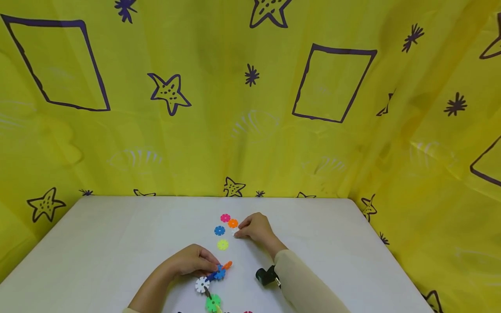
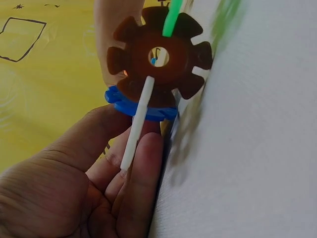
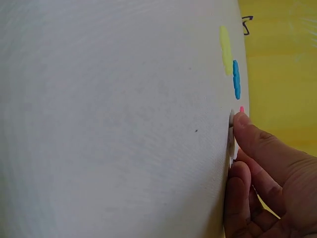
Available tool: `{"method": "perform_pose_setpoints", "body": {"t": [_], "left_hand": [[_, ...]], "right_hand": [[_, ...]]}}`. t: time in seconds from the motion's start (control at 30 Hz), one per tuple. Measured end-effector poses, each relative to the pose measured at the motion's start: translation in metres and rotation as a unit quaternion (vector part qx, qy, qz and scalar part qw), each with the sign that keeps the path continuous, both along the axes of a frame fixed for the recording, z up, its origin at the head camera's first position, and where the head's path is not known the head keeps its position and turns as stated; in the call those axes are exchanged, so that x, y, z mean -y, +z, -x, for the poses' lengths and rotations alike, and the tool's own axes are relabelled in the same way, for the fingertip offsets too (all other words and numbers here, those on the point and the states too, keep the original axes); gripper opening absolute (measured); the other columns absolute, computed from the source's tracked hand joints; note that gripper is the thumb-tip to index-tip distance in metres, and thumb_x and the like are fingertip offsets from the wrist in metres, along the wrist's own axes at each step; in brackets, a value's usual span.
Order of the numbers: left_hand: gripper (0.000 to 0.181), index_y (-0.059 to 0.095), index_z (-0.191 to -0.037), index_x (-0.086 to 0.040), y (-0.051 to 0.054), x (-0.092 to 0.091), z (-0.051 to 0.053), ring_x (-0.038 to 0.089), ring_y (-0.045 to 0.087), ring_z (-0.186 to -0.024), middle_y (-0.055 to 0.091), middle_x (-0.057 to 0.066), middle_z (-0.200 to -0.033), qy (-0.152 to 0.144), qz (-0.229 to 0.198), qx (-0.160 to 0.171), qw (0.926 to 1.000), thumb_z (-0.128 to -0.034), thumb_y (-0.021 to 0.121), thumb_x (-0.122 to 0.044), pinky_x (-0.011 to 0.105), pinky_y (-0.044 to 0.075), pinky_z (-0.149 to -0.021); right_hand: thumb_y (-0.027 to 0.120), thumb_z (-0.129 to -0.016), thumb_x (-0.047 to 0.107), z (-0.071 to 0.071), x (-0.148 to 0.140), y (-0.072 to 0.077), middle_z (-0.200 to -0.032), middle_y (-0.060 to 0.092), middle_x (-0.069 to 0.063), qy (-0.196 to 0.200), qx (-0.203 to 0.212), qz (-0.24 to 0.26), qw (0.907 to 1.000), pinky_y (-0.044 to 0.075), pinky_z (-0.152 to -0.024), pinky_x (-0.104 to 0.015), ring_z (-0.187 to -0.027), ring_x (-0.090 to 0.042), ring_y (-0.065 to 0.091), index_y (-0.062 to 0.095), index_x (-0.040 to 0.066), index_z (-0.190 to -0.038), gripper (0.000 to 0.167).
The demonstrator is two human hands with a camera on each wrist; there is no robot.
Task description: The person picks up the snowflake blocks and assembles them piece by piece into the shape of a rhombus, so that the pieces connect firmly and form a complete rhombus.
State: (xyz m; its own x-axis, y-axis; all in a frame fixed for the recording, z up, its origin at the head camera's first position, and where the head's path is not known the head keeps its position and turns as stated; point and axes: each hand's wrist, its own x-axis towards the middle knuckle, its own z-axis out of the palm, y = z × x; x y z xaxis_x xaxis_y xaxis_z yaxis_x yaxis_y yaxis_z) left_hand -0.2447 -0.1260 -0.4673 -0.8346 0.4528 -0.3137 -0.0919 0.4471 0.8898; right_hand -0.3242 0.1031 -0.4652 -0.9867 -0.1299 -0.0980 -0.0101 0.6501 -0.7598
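Note:
My left hand [image 1: 193, 260] pinches one end of a chain of notched plastic snowflake discs. A blue disc [image 1: 220, 272] and an orange disc [image 1: 228, 264] are at that end. The chain runs toward me through a white disc [image 1: 202, 284] and a green disc [image 1: 213, 302]; a brown disc [image 2: 131, 62] shows large in the left wrist view. Farther up the table, my right hand [image 1: 256, 228] has thumb and fingers on a loose white disc [image 1: 234, 232], partly hidden by the fingertips and seen edge-on in the right wrist view.
Loose pink [image 1: 225, 218], orange [image 1: 232, 223], blue [image 1: 219, 231] and yellow discs [image 1: 222, 244] lie flat beside the right hand. A black device [image 1: 266, 275] is at the right wrist. A red piece [image 1: 248, 311] shows at the bottom edge. Yellow patterned cloth [image 1: 211, 130] hangs behind the white table [image 1: 117, 226].

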Motion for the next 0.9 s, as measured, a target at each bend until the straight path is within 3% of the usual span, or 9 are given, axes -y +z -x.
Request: {"method": "perform_pose_setpoints", "body": {"t": [0.57, 0.9], "left_hand": [[0.019, 0.076, -0.096, 0.000, -0.004, 0.001, 0.004, 0.005, 0.057, -0.063, 0.069, -0.004, -0.073, -0.006, -0.025, 0.006, 0.9997, -0.0862, 0.074, -0.016, 0.017, 0.050, -0.059], [0.017, 0.077, -0.095, -0.002, -0.003, 0.001, 0.003, 0.006, 0.057, -0.062, 0.069, -0.003, -0.073, -0.004, -0.015, -0.003, 0.9999, -0.0848, 0.075, -0.016, 0.019, 0.050, -0.059]], "right_hand": [[0.088, -0.073, 0.013, -0.011, -0.003, -0.003, -0.074, 0.061, -0.002, -0.003, -0.006, 0.038, 0.9993, 0.048, -0.061, -0.022, -0.070, -0.016, 0.054, 0.069, 0.006, -0.084, 0.023], [0.079, -0.083, 0.010, -0.021, -0.006, -0.005, -0.073, 0.056, -0.001, 0.021, -0.029, 0.062, 0.9974, 0.049, -0.061, -0.021, -0.069, -0.014, 0.052, 0.065, 0.005, -0.087, 0.015]]}}
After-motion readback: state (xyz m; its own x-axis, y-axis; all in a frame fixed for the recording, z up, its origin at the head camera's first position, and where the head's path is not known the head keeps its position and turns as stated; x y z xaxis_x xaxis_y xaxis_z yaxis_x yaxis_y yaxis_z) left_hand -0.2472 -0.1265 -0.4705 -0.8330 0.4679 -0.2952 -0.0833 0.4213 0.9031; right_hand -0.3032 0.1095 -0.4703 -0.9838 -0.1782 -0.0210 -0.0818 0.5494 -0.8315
